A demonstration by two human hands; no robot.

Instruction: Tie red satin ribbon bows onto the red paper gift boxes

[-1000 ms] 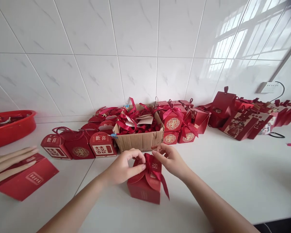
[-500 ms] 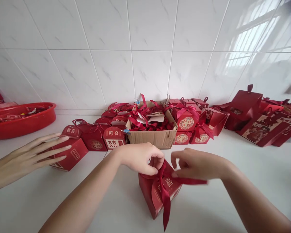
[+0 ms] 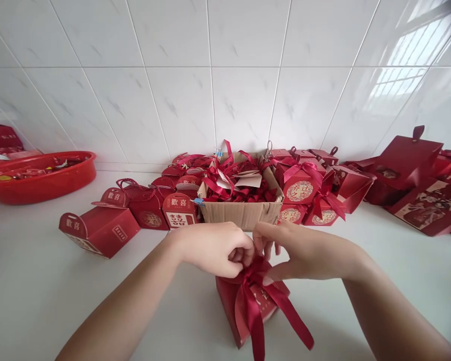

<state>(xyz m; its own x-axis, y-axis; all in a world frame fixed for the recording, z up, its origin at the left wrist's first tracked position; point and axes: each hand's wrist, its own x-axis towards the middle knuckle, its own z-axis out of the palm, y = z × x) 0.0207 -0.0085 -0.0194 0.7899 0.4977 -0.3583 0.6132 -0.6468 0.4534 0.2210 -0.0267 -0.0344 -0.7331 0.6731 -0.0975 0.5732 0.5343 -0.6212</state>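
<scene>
A red gift box (image 3: 228,307) with pale characters stands on the worktop in front of me. Dark red ribbon (image 3: 253,316) is looped at its top, with two tails hanging down its near side. My left hand (image 3: 220,250) is closed, pinching the ribbon at the top of the box. At the other side of the loop is my right hand (image 3: 304,253), thumb and fingers apart. Its thumb tip touches the ribbon by the lid, and its forefinger reaches close to my left fingers. The fingers partly hide the knot.
A cardboard box (image 3: 240,214) of ribbons stands against the tiled wall, among several red gift boxes (image 3: 302,185). One red box (image 3: 108,230) lies at the left, before a red basin (image 3: 56,183) of wrapped items. Larger red boxes (image 3: 406,160) stand right.
My right hand has moved left and let go of the ribbon tail, which now hangs down. Another person's hand has left the red box at the left. The view has shifted slightly.
</scene>
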